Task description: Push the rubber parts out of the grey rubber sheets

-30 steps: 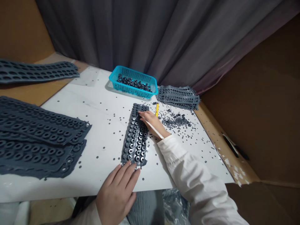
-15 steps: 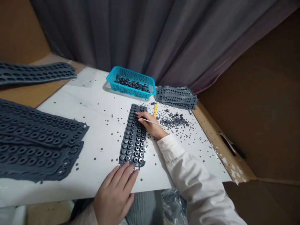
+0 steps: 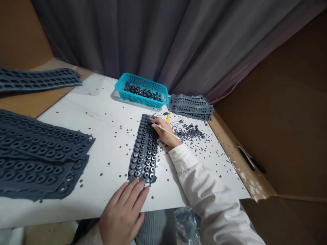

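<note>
A long dark grey rubber strip (image 3: 144, 149) studded with small rings lies on the white board (image 3: 107, 122), running away from me. My left hand (image 3: 124, 212) lies flat with fingers stretched out, fingertips pressing the strip's near end. At the strip's far end my right hand (image 3: 165, 132) is closed round a thin white stick (image 3: 166, 130), its tip on the rings. A yellow tool (image 3: 168, 118) lies just behind that hand.
A blue basket (image 3: 141, 90) of small dark rings stands at the back. A stack of punched strips (image 3: 191, 106) lies to its right, loose rings (image 3: 190, 131) in front. Large grey sheets (image 3: 38, 153) cover the left. Cardboard walls and a curtain enclose the table.
My right hand with the stick has shifted slightly toward the strip's far end. The left hand stays on the near end. The view has drifted a little.
</note>
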Demonstrator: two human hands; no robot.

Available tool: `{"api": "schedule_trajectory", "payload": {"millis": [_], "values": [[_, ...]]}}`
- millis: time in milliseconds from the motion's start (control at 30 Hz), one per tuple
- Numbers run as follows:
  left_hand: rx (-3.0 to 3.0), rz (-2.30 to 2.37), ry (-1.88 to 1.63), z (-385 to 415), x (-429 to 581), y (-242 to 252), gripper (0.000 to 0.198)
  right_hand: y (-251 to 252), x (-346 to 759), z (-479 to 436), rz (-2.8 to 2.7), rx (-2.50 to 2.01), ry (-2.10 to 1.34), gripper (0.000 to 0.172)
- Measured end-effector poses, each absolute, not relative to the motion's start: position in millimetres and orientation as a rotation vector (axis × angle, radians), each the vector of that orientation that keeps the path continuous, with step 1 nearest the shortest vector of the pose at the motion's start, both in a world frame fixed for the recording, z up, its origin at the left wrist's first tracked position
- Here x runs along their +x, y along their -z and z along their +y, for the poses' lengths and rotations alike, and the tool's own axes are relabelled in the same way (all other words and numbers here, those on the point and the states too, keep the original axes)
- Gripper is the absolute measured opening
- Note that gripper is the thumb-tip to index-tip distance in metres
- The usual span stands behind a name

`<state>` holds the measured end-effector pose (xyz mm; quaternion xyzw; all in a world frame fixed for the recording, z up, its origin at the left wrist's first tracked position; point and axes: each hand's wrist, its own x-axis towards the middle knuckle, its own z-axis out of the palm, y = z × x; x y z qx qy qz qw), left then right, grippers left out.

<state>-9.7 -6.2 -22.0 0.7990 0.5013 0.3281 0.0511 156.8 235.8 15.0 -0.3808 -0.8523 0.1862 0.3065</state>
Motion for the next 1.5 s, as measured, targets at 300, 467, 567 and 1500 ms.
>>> {"api": "schedule_trajectory", "payload": {"millis": [300, 467, 567, 1500], "values": [[2.494, 1.544, -0.937, -6.1, -10.4, 24.6, 0.040, -11.9, 154.0, 231.7, -2.277, -0.976, -0.590, 0.021], [2.459, 1.531, -0.970, -7.2, -10.6, 25.8, 0.040, -10.5, 152.8, 240.1, -2.358, -0.995, -0.441, 0.020], [2.461, 1.526, -0.963, -7.4, -10.9, 26.6, 0.041, -7.2, 152.5, 249.1, -2.340, -1.043, -0.385, 0.021], [2.506, 1.509, -0.995, -4.5, -11.5, 22.9, 0.040, -4.8, 153.4, 278.0, -2.179, -1.061, -0.457, 0.022]]}}
